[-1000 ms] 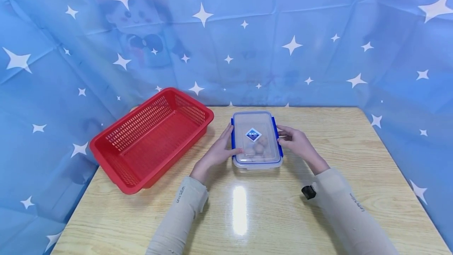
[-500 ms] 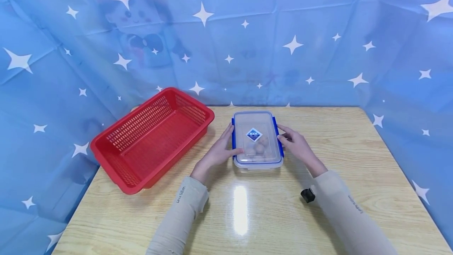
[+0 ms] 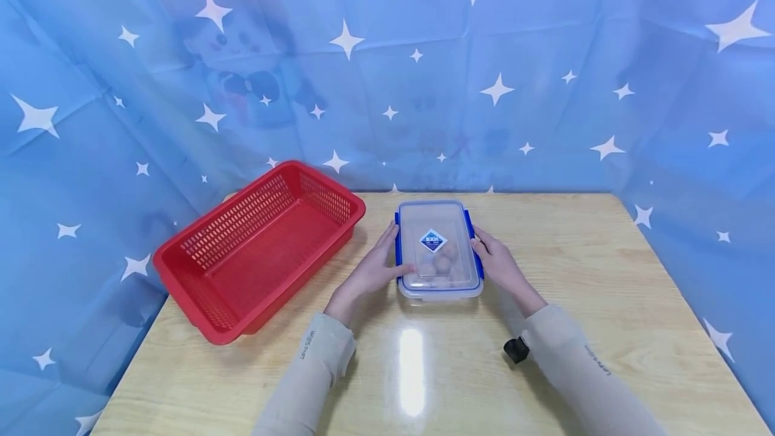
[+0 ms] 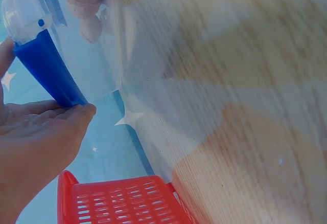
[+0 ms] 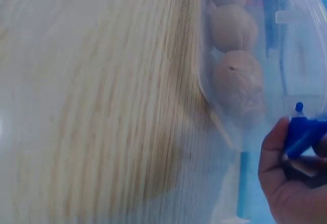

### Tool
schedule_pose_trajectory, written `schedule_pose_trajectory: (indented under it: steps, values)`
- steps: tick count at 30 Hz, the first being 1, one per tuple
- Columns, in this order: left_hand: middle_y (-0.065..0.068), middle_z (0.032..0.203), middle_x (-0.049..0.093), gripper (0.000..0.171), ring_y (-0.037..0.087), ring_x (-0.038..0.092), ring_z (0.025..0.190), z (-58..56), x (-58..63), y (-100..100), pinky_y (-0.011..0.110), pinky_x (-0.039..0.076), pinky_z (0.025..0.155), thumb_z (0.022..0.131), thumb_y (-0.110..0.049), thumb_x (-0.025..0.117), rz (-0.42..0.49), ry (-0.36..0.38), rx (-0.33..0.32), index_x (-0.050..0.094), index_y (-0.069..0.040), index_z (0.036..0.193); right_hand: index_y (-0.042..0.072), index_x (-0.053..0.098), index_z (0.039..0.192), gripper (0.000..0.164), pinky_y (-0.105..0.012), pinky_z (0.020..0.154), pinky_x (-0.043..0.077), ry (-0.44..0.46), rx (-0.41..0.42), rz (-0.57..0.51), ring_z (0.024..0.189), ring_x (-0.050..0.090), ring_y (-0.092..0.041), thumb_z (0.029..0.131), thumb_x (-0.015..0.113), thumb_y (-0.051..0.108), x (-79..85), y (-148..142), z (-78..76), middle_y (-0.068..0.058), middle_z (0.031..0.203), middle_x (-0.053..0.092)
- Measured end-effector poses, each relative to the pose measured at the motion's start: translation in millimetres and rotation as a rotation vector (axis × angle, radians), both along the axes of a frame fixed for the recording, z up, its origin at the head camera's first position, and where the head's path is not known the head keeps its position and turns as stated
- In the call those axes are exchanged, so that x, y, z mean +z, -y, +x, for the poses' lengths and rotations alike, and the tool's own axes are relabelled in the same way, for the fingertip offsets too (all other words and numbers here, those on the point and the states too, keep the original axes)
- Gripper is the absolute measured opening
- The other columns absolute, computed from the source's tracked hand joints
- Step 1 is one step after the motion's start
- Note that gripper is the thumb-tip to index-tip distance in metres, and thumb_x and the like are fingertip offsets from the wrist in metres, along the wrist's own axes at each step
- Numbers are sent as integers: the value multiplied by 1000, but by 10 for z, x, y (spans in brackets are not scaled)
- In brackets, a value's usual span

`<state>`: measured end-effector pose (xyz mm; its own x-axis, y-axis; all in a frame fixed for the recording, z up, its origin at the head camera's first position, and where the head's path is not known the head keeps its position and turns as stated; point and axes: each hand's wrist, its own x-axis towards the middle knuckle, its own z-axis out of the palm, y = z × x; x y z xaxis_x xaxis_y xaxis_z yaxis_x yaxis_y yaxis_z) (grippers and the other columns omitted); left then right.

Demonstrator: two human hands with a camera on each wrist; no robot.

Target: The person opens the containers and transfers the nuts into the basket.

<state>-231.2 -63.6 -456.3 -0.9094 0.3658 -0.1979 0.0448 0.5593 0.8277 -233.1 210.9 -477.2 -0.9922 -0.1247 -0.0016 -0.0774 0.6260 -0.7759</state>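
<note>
A clear plastic food container point(image 3: 438, 251) with blue-edged lid and blue side clips lies on the table. Through its wall show several round, pale brown things point(image 5: 237, 78). My left hand point(image 3: 372, 269) holds the container's left side, thumb over the lid's edge and fingers along the side. In the left wrist view its fingertips meet the lower edge of the left blue clip point(image 4: 48, 68). My right hand point(image 3: 501, 262) is at the opposite side. In the right wrist view its fingers pinch the right blue clip point(image 5: 302, 134), which angles out from the wall.
A red slotted plastic basket point(image 3: 260, 254) stands to the left on the wooden table point(image 3: 593, 274). A blue curtain with white stars point(image 3: 387, 73) hangs right behind the table's back edge. A small black device point(image 3: 517, 350) sits at the right wrist.
My right hand has shifted slightly left, its fingers closer in on the right clip. The left hand keeps its hold. The head view has tilted up a little.
</note>
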Motion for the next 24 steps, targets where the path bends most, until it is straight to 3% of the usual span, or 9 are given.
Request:
schedule_pose_trajectory:
  steps: [3, 8, 12, 15, 19, 22, 24]
  values:
    - [-8, 170, 0, 96, 21, 5, 157, 10, -16, 3, 51, 17, 126, 91, -42, 70, 0, -13, -5, 7, -24, 161, -5, 28, 153, 49, -60, 114, 35, -8, -13, 9, 137, 41, -51, 110, 31, 18, -13, 27, 11, -33, 152, 36]
    - [-5, 170, 3, 95, 22, 7, 157, 14, -22, -3, 50, 17, 126, 92, -41, 70, -11, -43, 3, 9, -21, 161, -15, 34, 146, 45, -62, 113, 36, -4, -23, 48, 131, 45, -55, 108, 30, 9, -12, 26, -1, -40, 143, 43]
    - [-4, 170, 2, 96, 22, 7, 157, 31, -30, -29, 50, 18, 126, 91, -44, 70, -19, -39, -17, 8, -21, 162, -21, 34, 141, 44, -61, 108, 41, 69, 19, 116, 125, 50, -55, 106, 29, 5, 49, -48, 19, -43, 136, 47]
    - [-5, 170, 2, 97, 22, 6, 157, 41, -34, -45, 49, 18, 126, 91, -44, 70, -15, -41, -21, 8, -21, 162, -20, 31, 144, 48, -60, 105, 45, 51, 30, 131, 123, 52, -53, 106, 36, 9, 138, -108, 45, -42, 136, 48]
    - [-6, 170, 2, 96, 21, 6, 157, 35, -30, -44, 48, 18, 126, 92, -42, 70, -10, -46, -20, 8, -21, 162, -12, 25, 151, 62, -59, 115, 36, -31, 37, -9, 138, 40, -50, 104, 52, 19, 226, -131, 110, -36, 150, 36]
    - [-5, 170, 1, 95, 22, 7, 157, 26, -22, -29, 47, 18, 127, 92, -41, 69, -16, -55, -32, 7, -20, 162, -5, 16, 156, 81, -60, 120, 25, -46, 122, -107, 149, 22, -49, 98, 63, 25, 236, -90, 185, -31, 161, 18]
    - [-5, 170, 1, 95, 22, 7, 157, 21, -17, -18, 47, 18, 127, 92, -41, 69, -19, -62, -35, 7, -20, 162, 0, 7, 159, 94, -64, 120, 21, -24, 179, -103, 151, 14, -49, 94, 69, 30, 201, -57, 230, -28, 165, 8]
